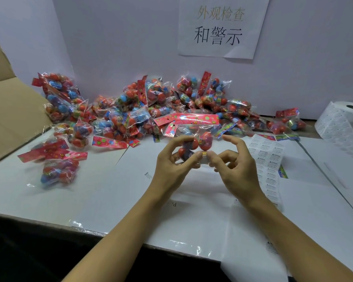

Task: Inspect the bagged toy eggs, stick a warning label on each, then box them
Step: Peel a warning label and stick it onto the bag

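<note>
Above white table (pixel 110 192), left hand (pixel 169 165) grips egg bag (pixel 194 139); right hand (pixel 232 165) pinches warning label (pixel 204 158) on bag's lower edge

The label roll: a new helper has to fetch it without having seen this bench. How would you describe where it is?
Start from the paper sign with Chinese characters on the back wall, then go down and right past the pile of bagged eggs. At the table's far right edge lies the label roll: the only white, cylindrical thing there, covered in small printed rectangles.
</note>
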Motion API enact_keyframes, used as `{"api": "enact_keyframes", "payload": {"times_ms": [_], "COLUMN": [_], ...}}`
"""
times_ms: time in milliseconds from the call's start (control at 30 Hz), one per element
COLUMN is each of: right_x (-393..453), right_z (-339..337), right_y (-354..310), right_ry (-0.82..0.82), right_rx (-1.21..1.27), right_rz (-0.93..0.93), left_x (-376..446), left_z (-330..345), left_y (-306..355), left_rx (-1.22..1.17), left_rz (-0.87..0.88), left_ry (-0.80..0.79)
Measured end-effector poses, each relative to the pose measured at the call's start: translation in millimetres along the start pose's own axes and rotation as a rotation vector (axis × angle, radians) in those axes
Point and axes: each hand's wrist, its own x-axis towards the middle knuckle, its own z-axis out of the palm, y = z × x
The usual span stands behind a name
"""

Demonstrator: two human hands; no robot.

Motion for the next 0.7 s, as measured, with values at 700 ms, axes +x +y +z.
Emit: {"api": "enact_keyframes", "payload": {"times_ms": [700], "right_x": [0.8], "right_z": [-3.2], "right_y": [1.4], "right_ry": [-0.037], "right_rx": [0.011], "right_rz": [-0.042], "left_x": [-0.6], "left_z": [-1.8], "left_y": [1.7], "left_rx": [0.034], "left_rz": [0.010], "left_ry": [0.000]}}
